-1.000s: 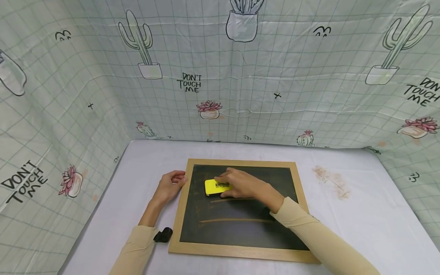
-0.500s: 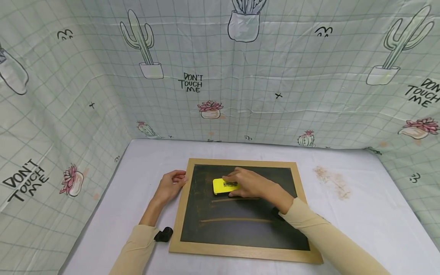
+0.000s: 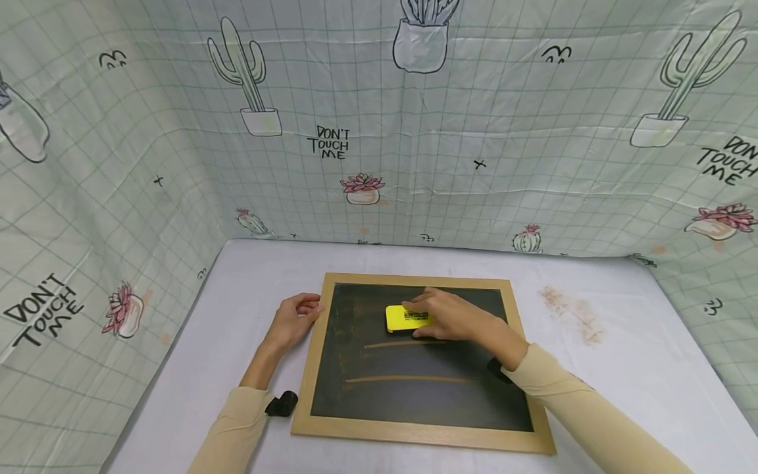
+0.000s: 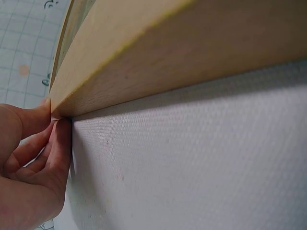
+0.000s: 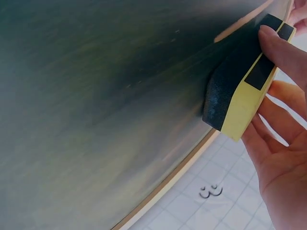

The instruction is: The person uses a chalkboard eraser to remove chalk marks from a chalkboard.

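A chalkboard (image 3: 414, 401) in a light wooden frame lies on the table in the head view. Two orange-brown chalk lines run across its dark face, the upper one (image 3: 391, 344) shorter than the lower one (image 3: 405, 379). My right hand (image 3: 453, 316) grips a yellow board eraser (image 3: 401, 318) near the top middle of the board. In the right wrist view the thumb lies along the dark felt side of the eraser (image 5: 240, 103), felt against the board. My left hand (image 3: 293, 320) holds the frame's left edge; thumb and fingertips meet at the wood (image 4: 115, 72) in the left wrist view.
Faint orange smears (image 3: 349, 329) mark the board's left part. A brown powdery stain (image 3: 574, 313) is on the white table cloth (image 3: 622, 368) right of the board. A grid-patterned fabric wall (image 3: 414, 145) with cactus drawings stands behind and at both sides.
My right hand has slid the eraser to the right along the upper part of the board. The left hand stays at the left frame edge, and both chalk lines look the same.
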